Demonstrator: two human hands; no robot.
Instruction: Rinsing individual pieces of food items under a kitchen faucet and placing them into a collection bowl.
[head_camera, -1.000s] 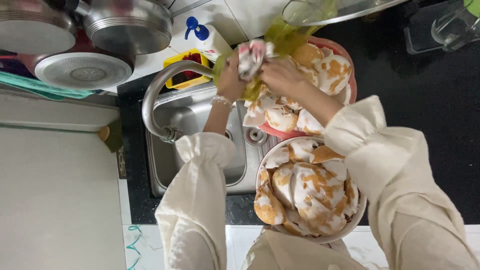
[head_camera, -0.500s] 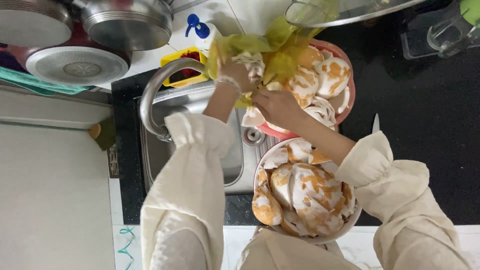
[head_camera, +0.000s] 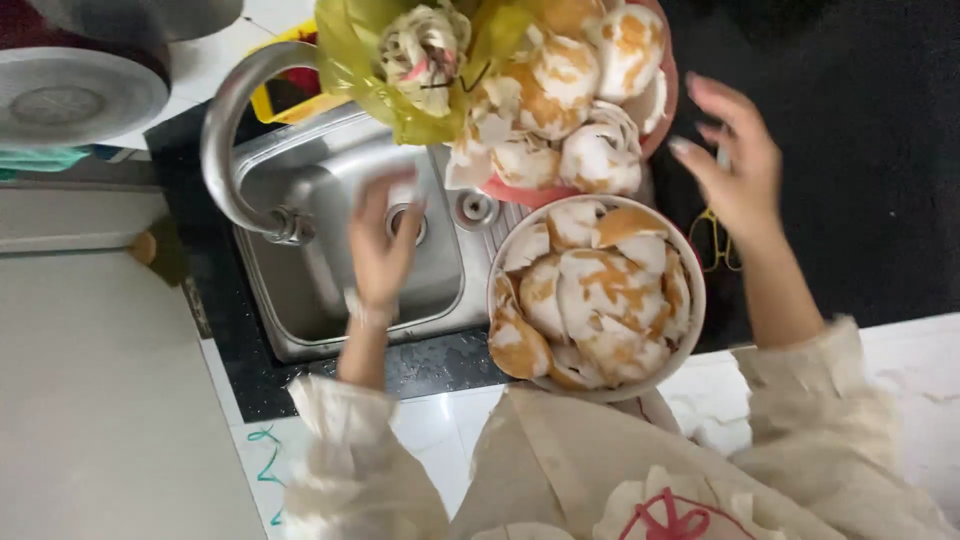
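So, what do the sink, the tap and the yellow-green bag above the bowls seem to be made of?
The sink looks like brushed stainless steel: grey, dull sheen, pressed basin with a drain. The tap seems polished metal, probably chromed, given its bright curved reflections. The yellow-green bag appears thin translucent plastic film: it crinkles and light passes through it.

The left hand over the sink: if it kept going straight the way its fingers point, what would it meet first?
The left hand points up-frame over the steel sink. Straight on, it would likely first meet the yellow-green plastic bag hanging above, near the tap. The hand is blurred and depth is unclear, so this is a guess.
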